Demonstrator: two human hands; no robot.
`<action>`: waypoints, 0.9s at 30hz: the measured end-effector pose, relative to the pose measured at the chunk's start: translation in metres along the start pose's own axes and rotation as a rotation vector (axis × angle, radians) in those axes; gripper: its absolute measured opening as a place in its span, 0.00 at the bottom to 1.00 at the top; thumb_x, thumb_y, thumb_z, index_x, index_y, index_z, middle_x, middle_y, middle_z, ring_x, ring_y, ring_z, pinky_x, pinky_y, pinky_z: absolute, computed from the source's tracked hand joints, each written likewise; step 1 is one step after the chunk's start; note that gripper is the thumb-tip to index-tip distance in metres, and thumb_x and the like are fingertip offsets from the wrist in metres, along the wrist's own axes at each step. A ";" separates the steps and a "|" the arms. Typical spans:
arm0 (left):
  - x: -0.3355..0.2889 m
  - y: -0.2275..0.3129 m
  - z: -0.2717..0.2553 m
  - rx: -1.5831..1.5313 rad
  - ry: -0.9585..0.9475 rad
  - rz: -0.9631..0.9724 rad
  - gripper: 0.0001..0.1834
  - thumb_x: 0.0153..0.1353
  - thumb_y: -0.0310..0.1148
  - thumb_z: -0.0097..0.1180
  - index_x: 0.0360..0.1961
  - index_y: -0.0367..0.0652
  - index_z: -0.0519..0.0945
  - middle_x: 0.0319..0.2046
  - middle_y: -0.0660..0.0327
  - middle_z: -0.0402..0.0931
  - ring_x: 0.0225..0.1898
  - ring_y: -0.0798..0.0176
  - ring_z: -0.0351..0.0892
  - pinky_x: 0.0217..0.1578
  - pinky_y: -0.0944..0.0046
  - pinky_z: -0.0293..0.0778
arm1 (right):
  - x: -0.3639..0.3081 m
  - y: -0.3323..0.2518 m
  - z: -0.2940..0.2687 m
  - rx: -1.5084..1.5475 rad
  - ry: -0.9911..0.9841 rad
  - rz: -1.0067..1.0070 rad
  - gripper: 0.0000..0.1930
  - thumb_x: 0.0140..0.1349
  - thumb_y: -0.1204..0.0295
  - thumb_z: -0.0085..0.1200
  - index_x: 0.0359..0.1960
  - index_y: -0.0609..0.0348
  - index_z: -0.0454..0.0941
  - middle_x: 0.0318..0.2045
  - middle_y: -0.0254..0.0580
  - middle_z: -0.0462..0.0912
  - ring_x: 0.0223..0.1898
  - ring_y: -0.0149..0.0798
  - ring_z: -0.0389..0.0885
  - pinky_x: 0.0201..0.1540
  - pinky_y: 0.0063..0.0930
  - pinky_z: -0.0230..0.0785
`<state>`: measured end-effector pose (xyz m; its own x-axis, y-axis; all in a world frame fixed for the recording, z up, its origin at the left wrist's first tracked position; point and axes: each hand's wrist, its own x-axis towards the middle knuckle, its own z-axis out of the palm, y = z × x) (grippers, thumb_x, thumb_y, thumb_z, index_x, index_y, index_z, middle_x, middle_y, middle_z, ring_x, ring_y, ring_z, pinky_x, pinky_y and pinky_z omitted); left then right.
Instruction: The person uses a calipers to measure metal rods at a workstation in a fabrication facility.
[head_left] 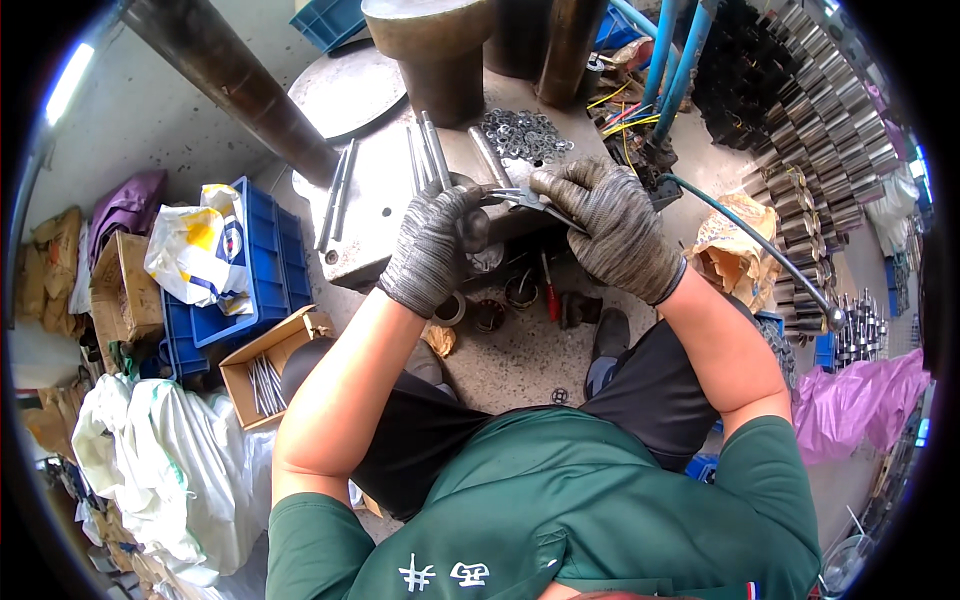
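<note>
My left hand point(432, 240), in a grey knit glove, is closed around a slim metal shaft point(436, 150) that sticks up above its fingers. A rounded metal end shows just below that hand. My right hand point(612, 222), gloved alike, grips a pair of pliers point(522, 198); their narrow jaws point left and reach the fingers of my left hand. Whether the jaws hold a small part cannot be made out. Beyond the hands, a pile of small metal rings point(525, 135) lies on the steel worktable point(375, 225). More metal rods point(338, 195) lie at its left side.
A heavy steel press column point(425, 50) stands at the back. Blue crates point(275, 265) and a cardboard box of rods point(265, 385) sit left. Stacked metal cylinders point(815, 130) line the right, near a thin rod with a ball end point(755, 245). A red-handled screwdriver point(552, 300) is below the table.
</note>
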<state>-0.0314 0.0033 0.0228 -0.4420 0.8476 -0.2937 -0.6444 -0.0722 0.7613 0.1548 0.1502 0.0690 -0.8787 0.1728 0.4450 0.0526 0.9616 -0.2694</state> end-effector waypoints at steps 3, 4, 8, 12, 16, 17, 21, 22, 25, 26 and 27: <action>0.001 -0.003 -0.004 0.007 -0.020 0.015 0.06 0.68 0.32 0.60 0.40 0.45 0.74 0.18 0.64 0.72 0.14 0.69 0.66 0.17 0.71 0.63 | 0.000 0.000 0.001 -0.008 -0.005 0.013 0.31 0.48 0.78 0.58 0.59 0.54 0.84 0.47 0.49 0.82 0.47 0.56 0.78 0.53 0.48 0.72; 0.001 -0.002 -0.003 0.003 -0.036 0.028 0.06 0.68 0.32 0.60 0.40 0.45 0.74 0.18 0.64 0.72 0.14 0.69 0.65 0.17 0.71 0.63 | 0.001 0.000 0.002 -0.008 -0.005 0.013 0.31 0.48 0.78 0.58 0.59 0.54 0.84 0.47 0.49 0.82 0.47 0.56 0.78 0.53 0.48 0.72; -0.007 0.003 0.002 0.054 0.007 0.030 0.07 0.69 0.32 0.59 0.40 0.45 0.73 0.17 0.64 0.71 0.14 0.69 0.66 0.17 0.71 0.63 | 0.002 0.001 -0.001 -0.045 -0.053 0.002 0.30 0.50 0.78 0.57 0.60 0.52 0.83 0.46 0.48 0.83 0.45 0.55 0.80 0.52 0.46 0.74; -0.010 0.008 0.008 0.316 -0.046 0.111 0.13 0.73 0.34 0.55 0.54 0.40 0.77 0.25 0.62 0.79 0.18 0.74 0.71 0.20 0.75 0.66 | -0.006 0.013 0.000 0.139 -0.011 0.142 0.27 0.55 0.78 0.56 0.60 0.53 0.82 0.49 0.51 0.83 0.47 0.56 0.83 0.51 0.45 0.77; -0.017 0.015 0.007 0.531 -0.019 0.165 0.24 0.75 0.33 0.52 0.68 0.36 0.73 0.36 0.60 0.84 0.23 0.77 0.76 0.23 0.78 0.69 | 0.004 0.012 -0.020 0.247 -0.036 0.364 0.20 0.64 0.75 0.58 0.59 0.58 0.82 0.44 0.55 0.86 0.47 0.56 0.86 0.52 0.38 0.79; -0.019 0.015 0.007 0.534 -0.008 0.160 0.22 0.76 0.34 0.51 0.67 0.36 0.74 0.37 0.61 0.84 0.26 0.77 0.78 0.24 0.77 0.71 | 0.002 0.018 -0.015 0.323 0.064 0.341 0.20 0.65 0.73 0.61 0.59 0.61 0.82 0.44 0.56 0.88 0.47 0.51 0.88 0.52 0.35 0.79; -0.018 0.010 0.002 0.590 -0.053 0.216 0.20 0.76 0.34 0.50 0.64 0.37 0.77 0.37 0.61 0.84 0.31 0.76 0.79 0.31 0.76 0.75 | 0.001 0.024 -0.023 0.358 -0.025 0.405 0.24 0.63 0.74 0.62 0.62 0.62 0.80 0.51 0.55 0.87 0.52 0.45 0.88 0.56 0.34 0.78; -0.017 0.008 0.000 0.640 -0.055 0.267 0.19 0.75 0.32 0.51 0.63 0.38 0.79 0.38 0.61 0.84 0.34 0.74 0.80 0.37 0.73 0.76 | 0.000 0.026 -0.023 0.360 -0.025 0.405 0.24 0.63 0.74 0.62 0.62 0.62 0.80 0.51 0.55 0.87 0.52 0.45 0.88 0.56 0.34 0.78; -0.017 0.005 0.000 0.724 -0.037 0.344 0.17 0.74 0.29 0.53 0.60 0.38 0.81 0.39 0.60 0.85 0.42 0.70 0.82 0.47 0.68 0.78 | -0.006 0.035 -0.022 0.447 -0.141 0.362 0.25 0.61 0.74 0.63 0.62 0.61 0.79 0.48 0.54 0.88 0.51 0.42 0.88 0.56 0.34 0.78; -0.017 0.004 0.000 0.758 -0.019 0.370 0.17 0.72 0.27 0.54 0.59 0.37 0.82 0.41 0.59 0.85 0.45 0.68 0.82 0.52 0.66 0.78 | -0.007 0.038 -0.022 0.466 -0.169 0.345 0.26 0.60 0.74 0.63 0.62 0.60 0.80 0.48 0.54 0.88 0.50 0.40 0.88 0.56 0.34 0.78; -0.013 0.002 -0.005 0.851 -0.008 0.396 0.16 0.71 0.25 0.56 0.59 0.37 0.82 0.44 0.57 0.85 0.47 0.66 0.83 0.53 0.65 0.78 | -0.008 0.040 -0.023 0.485 -0.197 0.329 0.26 0.60 0.74 0.63 0.62 0.58 0.80 0.47 0.53 0.88 0.50 0.39 0.88 0.56 0.33 0.77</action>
<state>-0.0299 -0.0109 0.0251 -0.5254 0.8472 0.0786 0.2268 0.0504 0.9726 0.1748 0.1918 0.0742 -0.9265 0.3568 0.1191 0.1546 0.6498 -0.7442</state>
